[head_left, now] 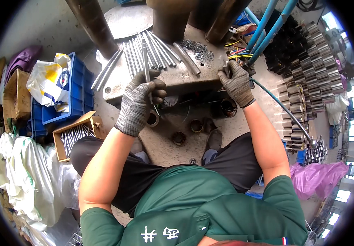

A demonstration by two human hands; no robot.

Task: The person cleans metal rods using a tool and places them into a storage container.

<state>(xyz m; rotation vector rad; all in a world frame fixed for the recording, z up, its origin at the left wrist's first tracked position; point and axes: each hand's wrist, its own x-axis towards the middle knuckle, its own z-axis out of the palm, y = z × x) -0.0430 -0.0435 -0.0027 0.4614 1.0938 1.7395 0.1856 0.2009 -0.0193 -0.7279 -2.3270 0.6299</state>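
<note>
My left hand [138, 102], in a grey knitted glove, is closed around a slim metal rod [145, 55] that points away from me and also shows below the fingers. Beyond it, several similar rods [129, 61] lie side by side on the worn metal base [172, 81] of a machine. My right hand [237, 84], gloved likewise, is at the base's right end with thumb and fingers pinched together. Whatever they hold is too small to make out. Between the hands lie a thicker metal tube [188, 60] and a heap of small metal rings [201, 51].
Thick machine columns [169, 22] rise from the base. At left stand a blue crate [80, 88] and a cardboard box of rods [76, 137]. Blue hoses [273, 33] and stacked metal cylinders [314, 67] are at right. Round cups [179, 138] stand on the floor near my feet.
</note>
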